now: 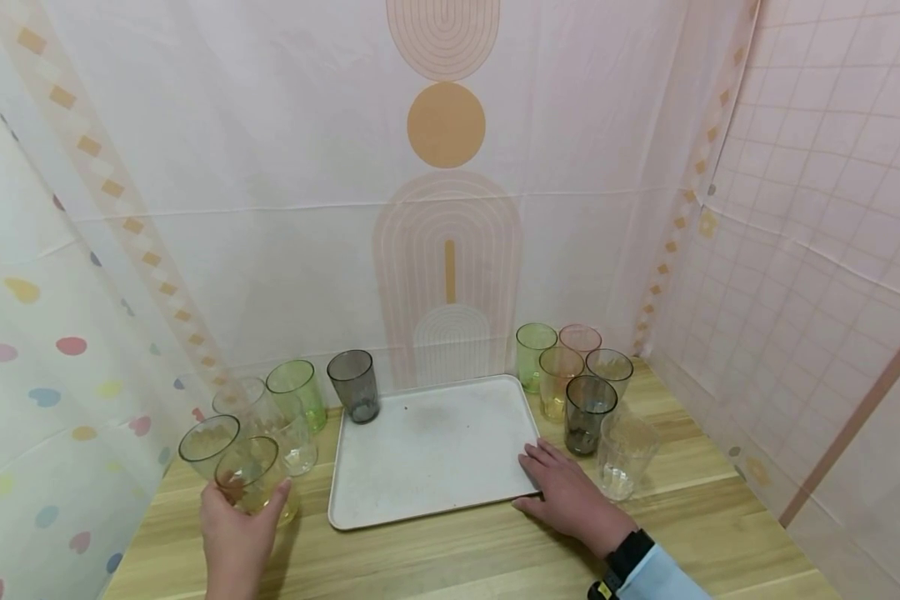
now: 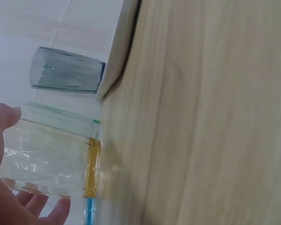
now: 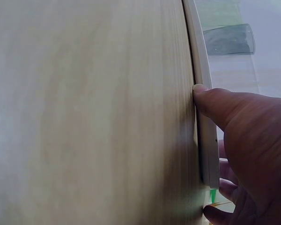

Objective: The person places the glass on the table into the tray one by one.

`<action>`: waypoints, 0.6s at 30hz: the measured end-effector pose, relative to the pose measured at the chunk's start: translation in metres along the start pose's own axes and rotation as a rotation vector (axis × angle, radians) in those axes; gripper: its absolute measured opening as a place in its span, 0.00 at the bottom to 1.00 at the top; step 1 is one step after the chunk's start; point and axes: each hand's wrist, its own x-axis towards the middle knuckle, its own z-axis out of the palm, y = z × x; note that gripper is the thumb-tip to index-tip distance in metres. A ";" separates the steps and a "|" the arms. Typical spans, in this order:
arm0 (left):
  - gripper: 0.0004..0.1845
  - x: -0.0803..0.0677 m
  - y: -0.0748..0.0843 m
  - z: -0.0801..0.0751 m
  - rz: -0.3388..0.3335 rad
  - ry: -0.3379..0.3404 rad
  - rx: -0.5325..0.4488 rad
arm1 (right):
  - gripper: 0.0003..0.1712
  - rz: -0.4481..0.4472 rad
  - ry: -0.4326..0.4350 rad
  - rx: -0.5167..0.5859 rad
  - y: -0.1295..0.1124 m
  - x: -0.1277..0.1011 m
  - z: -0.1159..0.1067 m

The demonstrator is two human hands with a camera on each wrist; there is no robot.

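My left hand (image 1: 238, 523) grips an amber-tinted glass (image 1: 252, 477) at the table's front left, fingers curled round it. In the left wrist view the thumb (image 2: 4, 117) and fingers wrap that glass (image 2: 51, 159), whose base touches the wood. A white tray (image 1: 431, 450), bare inside, lies in the middle. My right hand (image 1: 561, 490) rests on its front right corner, fingers fairly straight on the rim and thumb (image 3: 220, 105) pressed against the tray's edge (image 3: 201, 117).
Left of the tray stand two clear glasses (image 1: 208, 442) (image 1: 273, 421), a green one (image 1: 297, 392) and a grey one (image 1: 354, 385). Right of it is a cluster of several tinted glasses, with a dark grey one (image 1: 588, 412) and a clear one (image 1: 626, 454) nearest my right hand. Curtains close in three sides.
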 end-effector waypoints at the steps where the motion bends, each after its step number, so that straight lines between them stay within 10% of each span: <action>1: 0.49 -0.001 0.002 0.000 0.004 -0.005 -0.006 | 0.45 -0.002 0.002 -0.001 0.000 0.000 0.000; 18: 0.44 -0.024 0.044 0.024 0.050 -0.107 -0.067 | 0.45 0.000 -0.004 -0.009 0.000 0.000 0.000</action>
